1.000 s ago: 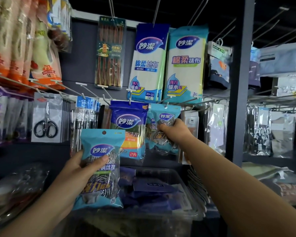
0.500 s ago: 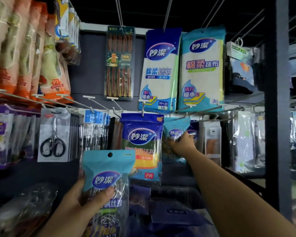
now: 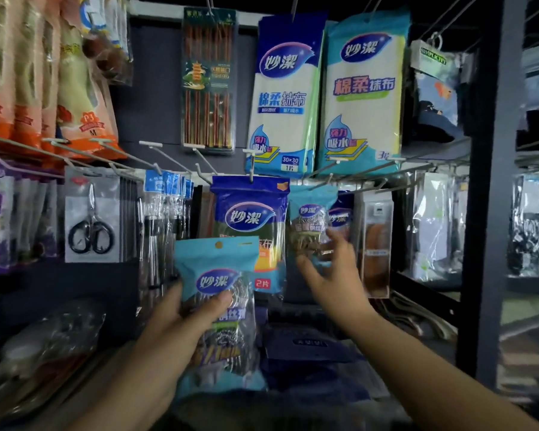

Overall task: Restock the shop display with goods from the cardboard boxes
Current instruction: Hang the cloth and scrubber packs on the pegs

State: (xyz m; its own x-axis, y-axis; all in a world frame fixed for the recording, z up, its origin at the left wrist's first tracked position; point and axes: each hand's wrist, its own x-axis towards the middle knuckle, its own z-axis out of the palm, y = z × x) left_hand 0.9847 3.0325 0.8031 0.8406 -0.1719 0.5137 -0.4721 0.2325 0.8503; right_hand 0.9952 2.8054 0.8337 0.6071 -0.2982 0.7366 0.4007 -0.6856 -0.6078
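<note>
**A:** ok so what's the setup here? looks dim.

**B:** yeah, dark shop aisle — grey backboard point(image 3: 156, 98) with wire hooks point(image 3: 128, 168) sticking out, black upright post point(image 3: 483, 188) on the right with more hanging bags beyond it. Far left is a row of orange glove packs point(image 3: 84, 98), then carded scissors point(image 3: 91, 219), a chopstick pack point(image 3: 208, 85) up top, and two big cleaning cloth packs point(image 3: 324, 94).

**A:** and the hands?

**B:** left hand point(image 3: 171, 334) grips a blue scourer pack point(image 3: 220, 312), thumb across the front, fingers behind. It's held low in front of the hooks, overlapping the dark blue sponge pack point(image 3: 251, 225). Right hand point(image 3: 333, 275) is blurry, fingers spread and loose, holding nothing, just in front of the hanging scourer pack point(image 3: 308, 225).

**A:** changed from before?

**B:** half a second ago the right hand was up on that hanging pack — now it's let go and dropped lower. The left hand's pack has come up a bit.

**A:** anything in the way?

**B:** a clear bin point(image 3: 318, 346) of dark goods below, and shiny bags point(image 3: 53, 340) lower left.
</note>
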